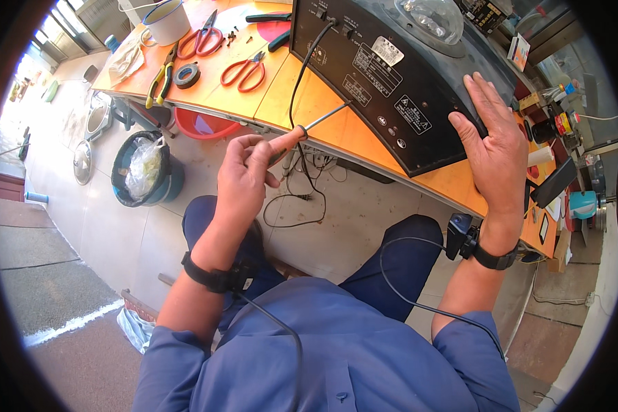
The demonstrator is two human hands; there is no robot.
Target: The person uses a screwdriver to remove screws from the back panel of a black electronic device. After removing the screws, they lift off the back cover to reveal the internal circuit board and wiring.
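A black appliance housing (391,103) lies tilted across the orange-topped desk (276,82) in front of the seated person, its labelled panel facing them. The panel is dark, with pale printed labels, small switches and a few screw holes, and its surface shows light scuffing; a clear dome (434,19) sits on the upper side. The left hand (244,165) is closed around the handle of a screwdriver (302,132), whose tip is at the panel near its lower edge; whether it is seated in a screw I cannot tell. The right hand (491,141) lies open against the housing's right side, fingers extended, thumb apart, grasping nothing. A black cord (301,71) leaves the panel and drops over the desk edge, passing close by the screwdriver. Left of the housing lie two red-handled scissors (200,42), yellow-and-black pliers (162,77), a tape roll (186,75) and loose screws (232,36). A white mug (168,25) stands behind the pliers, contents undetermined. On the floor, a blue bucket (166,189) with a dark liner holds a clear plastic bag (144,166); a red basin (191,123) beneath the desk contains something pale.
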